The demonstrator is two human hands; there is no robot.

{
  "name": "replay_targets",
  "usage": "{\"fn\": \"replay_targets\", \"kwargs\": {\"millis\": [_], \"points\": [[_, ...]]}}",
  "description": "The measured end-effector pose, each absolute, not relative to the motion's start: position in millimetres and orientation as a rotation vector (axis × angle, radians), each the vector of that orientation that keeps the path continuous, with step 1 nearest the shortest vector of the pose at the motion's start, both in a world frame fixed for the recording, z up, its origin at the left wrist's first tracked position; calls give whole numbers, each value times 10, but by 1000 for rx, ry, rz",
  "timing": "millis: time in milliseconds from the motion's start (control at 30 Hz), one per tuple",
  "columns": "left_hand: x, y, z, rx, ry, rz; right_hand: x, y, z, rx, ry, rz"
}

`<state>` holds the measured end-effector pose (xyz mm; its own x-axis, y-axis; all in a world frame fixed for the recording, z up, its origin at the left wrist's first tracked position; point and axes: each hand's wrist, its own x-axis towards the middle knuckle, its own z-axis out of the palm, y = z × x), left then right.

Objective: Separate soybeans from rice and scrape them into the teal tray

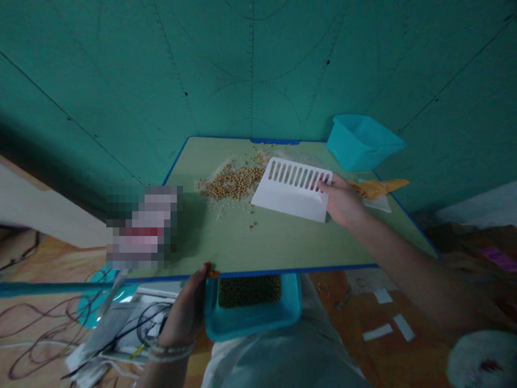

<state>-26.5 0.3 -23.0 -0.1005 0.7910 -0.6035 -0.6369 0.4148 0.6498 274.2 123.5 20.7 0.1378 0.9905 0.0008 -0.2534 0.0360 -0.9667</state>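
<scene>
- The white slotted scraper (293,189) lies tilted on the green bench (274,242), its slotted edge towards the far side, just right of the middle.
- The right hand (343,202) grips the scraper's right end, with the fingers (325,185) clenched over the slotted corner.
- A heap of loose beans (236,180) sits just beside the scraper's left edge, with pale dust around it and a few stray beans nearer the front.
- The left hand (188,312) holds a teal tray (252,318) below the bench's near blue edge, the thumb hooked over its left rim and the hand wrapped round that side.
- The tray already carries a layer of beans, partly tucked under the bench edge.
- A beaded bracelet (169,351) rings the left wrist.
- A second teal tub (361,141) stands tipped at the far right corner, well apart from the scraper.
- An orange packet (377,187) lies near the right edge, just behind the right hand.
- Cables (40,334) trail over the floor on the left.
</scene>
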Motion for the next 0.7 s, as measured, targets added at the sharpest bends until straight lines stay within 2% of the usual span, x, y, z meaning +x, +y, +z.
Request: {"fn": "replay_targets", "kwargs": {"millis": [700], "points": [[-267,-32,-237,195,1142,1196,2182,1375,241,-1037,-1046,1573]]}}
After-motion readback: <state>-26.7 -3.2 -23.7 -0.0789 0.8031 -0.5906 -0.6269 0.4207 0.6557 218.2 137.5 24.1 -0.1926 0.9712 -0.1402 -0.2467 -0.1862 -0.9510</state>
